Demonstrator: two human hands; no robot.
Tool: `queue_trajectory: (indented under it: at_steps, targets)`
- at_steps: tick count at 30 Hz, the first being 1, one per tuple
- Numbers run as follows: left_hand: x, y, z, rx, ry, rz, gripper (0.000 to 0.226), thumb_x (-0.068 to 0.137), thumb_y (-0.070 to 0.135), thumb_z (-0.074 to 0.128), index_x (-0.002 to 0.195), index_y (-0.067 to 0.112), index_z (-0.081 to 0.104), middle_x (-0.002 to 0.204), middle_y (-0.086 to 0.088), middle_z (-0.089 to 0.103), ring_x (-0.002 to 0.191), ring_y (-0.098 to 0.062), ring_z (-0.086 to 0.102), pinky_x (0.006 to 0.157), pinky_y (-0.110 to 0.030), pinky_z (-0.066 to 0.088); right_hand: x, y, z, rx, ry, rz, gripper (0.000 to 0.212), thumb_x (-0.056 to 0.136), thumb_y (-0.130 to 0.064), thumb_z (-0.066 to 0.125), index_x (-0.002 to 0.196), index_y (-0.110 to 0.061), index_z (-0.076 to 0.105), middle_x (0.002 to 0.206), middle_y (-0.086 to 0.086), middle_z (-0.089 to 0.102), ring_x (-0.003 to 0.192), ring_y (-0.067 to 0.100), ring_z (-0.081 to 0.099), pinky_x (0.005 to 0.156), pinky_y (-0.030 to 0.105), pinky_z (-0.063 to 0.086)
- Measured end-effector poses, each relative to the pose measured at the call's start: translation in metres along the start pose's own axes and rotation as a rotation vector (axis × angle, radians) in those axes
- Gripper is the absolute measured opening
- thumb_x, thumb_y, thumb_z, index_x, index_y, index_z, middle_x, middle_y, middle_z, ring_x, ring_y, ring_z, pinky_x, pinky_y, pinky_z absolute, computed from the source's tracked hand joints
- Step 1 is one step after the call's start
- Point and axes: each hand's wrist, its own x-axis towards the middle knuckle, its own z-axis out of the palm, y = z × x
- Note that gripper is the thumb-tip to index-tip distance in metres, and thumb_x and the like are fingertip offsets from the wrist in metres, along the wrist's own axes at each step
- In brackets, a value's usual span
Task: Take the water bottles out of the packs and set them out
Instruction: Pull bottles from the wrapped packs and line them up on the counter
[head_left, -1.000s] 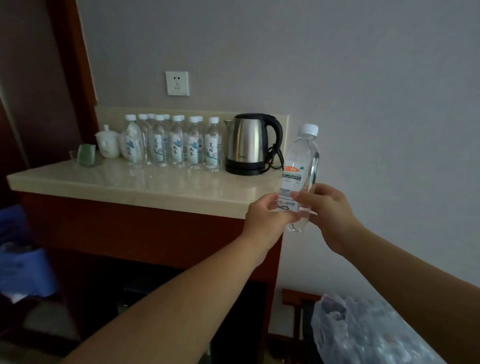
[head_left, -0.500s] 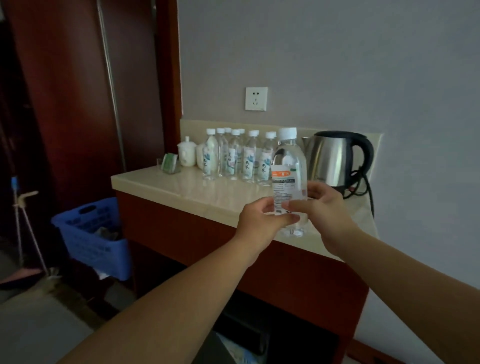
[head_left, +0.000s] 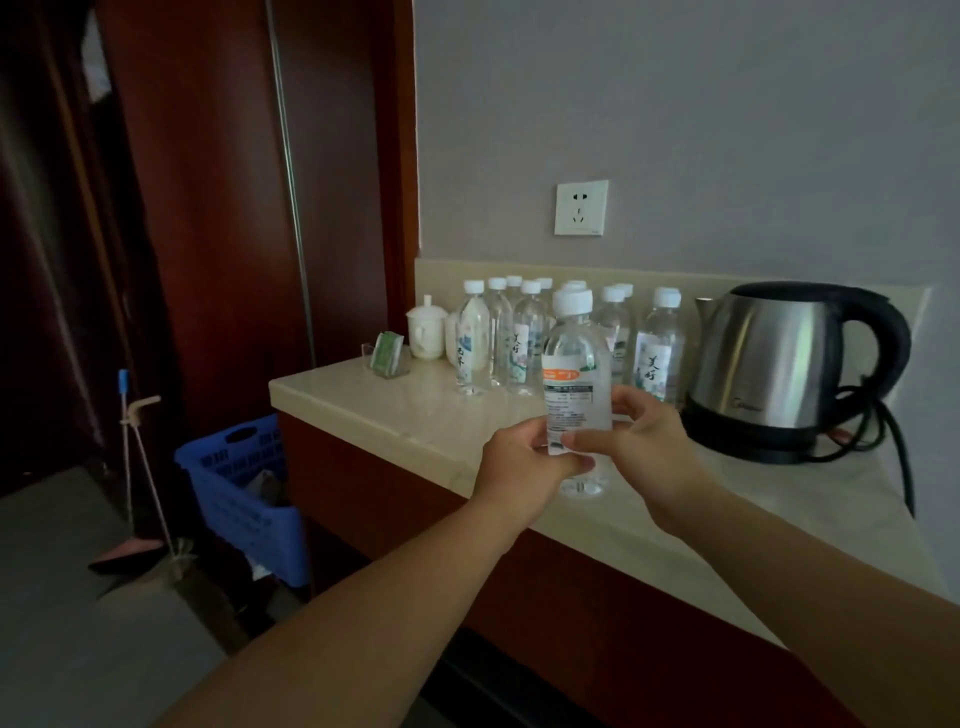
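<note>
Bottle (head_left: 574, 374): clear, white-capped, orange-banded label; upright between both hands (head_left: 522, 470) (head_left: 649, 441)

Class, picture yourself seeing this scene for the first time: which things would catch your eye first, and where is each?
First comes the clear water bottle with an orange-banded label, held upright mid-frame above the counter. Behind it a cluster of white-capped bottles stands near the backsplash, with a steel electric kettle to their right. On the floor at left, a blue basket stands out.
</note>
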Motion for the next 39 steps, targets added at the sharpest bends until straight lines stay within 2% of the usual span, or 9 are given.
queue_trajectory:
  at_steps: [3,7,13,17,19,26,29,33,39]
  targets:
    - [0.021,-0.002,-0.005,0.02,-0.008,0.008,0.041,0.072,0.008,0.076,0.107,0.027,0.07,0.098,0.009,0.072,0.093,-0.008,0.066,0.079,-0.02,0.05,0.016,0.001,0.006,0.0,0.023,0.001,0.042,0.065,-0.001,0.08,0.094,-0.026,0.064,0.081,-0.016,0.071,0.076,-0.003,0.067,0.063,0.013,0.046]
    - [0.05,-0.009,-0.008,0.051,-0.031,0.035,0.04,0.07,0.011,0.078,0.106,0.027,0.07,0.097,0.008,0.072,0.091,-0.009,0.067,0.082,-0.024,0.052,0.038,0.003,0.008,-0.03,0.077,-0.005,0.04,0.064,-0.001,0.08,0.094,-0.023,0.065,0.082,-0.012,0.07,0.073,-0.004,0.067,0.055,0.009,0.047]
    - [0.102,-0.027,-0.026,0.076,-0.135,0.064,0.042,0.07,0.012,0.078,0.107,0.03,0.069,0.099,0.008,0.072,0.093,-0.011,0.066,0.088,-0.032,0.053,0.073,0.016,0.028,-0.08,0.163,0.003,0.039,0.066,-0.004,0.08,0.093,-0.026,0.064,0.09,-0.009,0.069,0.077,0.0,0.067,0.066,0.016,0.047]
    - [0.133,-0.041,-0.044,0.054,-0.201,0.08,0.039,0.07,0.01,0.079,0.093,0.04,0.068,0.097,0.009,0.072,0.093,-0.01,0.067,0.088,-0.032,0.052,0.095,0.022,0.049,-0.09,0.202,0.0,0.042,0.067,0.001,0.079,0.089,-0.03,0.061,0.082,-0.014,0.069,0.07,-0.005,0.067,0.054,0.007,0.048]
    - [0.146,-0.049,-0.054,0.055,-0.245,0.084,0.039,0.071,0.012,0.079,0.091,0.043,0.066,0.096,0.013,0.071,0.093,-0.007,0.066,0.087,-0.029,0.051,0.103,0.026,0.06,-0.111,0.222,0.001,0.043,0.067,0.001,0.079,0.087,-0.032,0.06,0.08,-0.015,0.069,0.069,-0.005,0.067,0.053,0.006,0.047]
    - [0.175,-0.078,-0.077,0.047,-0.36,0.079,0.041,0.072,0.013,0.077,0.107,0.032,0.068,0.102,0.011,0.071,0.098,-0.009,0.065,0.094,-0.037,0.051,0.118,0.046,0.091,-0.134,0.308,0.036,0.042,0.069,0.0,0.079,0.09,-0.031,0.061,0.087,-0.01,0.071,0.08,0.006,0.069,0.066,0.017,0.052]
    - [0.181,-0.087,-0.078,0.065,-0.372,0.092,0.044,0.072,0.016,0.078,0.111,0.031,0.067,0.107,0.01,0.069,0.105,-0.012,0.062,0.096,-0.04,0.048,0.121,0.051,0.095,-0.167,0.312,0.038,0.041,0.069,-0.001,0.079,0.09,-0.031,0.061,0.088,-0.009,0.071,0.077,0.004,0.07,0.063,0.015,0.053]
    - [0.192,-0.094,-0.076,0.086,-0.373,0.12,0.045,0.074,0.019,0.077,0.114,0.032,0.065,0.111,0.014,0.067,0.109,-0.009,0.059,0.098,-0.035,0.046,0.131,0.058,0.094,-0.169,0.324,0.037,0.042,0.069,0.0,0.079,0.09,-0.031,0.062,0.086,-0.013,0.071,0.077,0.001,0.07,0.06,0.011,0.052]
    - [0.211,-0.105,-0.074,0.086,-0.347,0.132,0.041,0.077,0.027,0.075,0.116,0.034,0.063,0.114,0.013,0.064,0.108,-0.008,0.056,0.088,-0.021,0.043,0.15,0.074,0.097,-0.123,0.306,0.049,0.045,0.075,0.004,0.072,0.103,-0.03,0.062,0.095,-0.009,0.074,0.091,0.008,0.07,0.075,0.022,0.056]
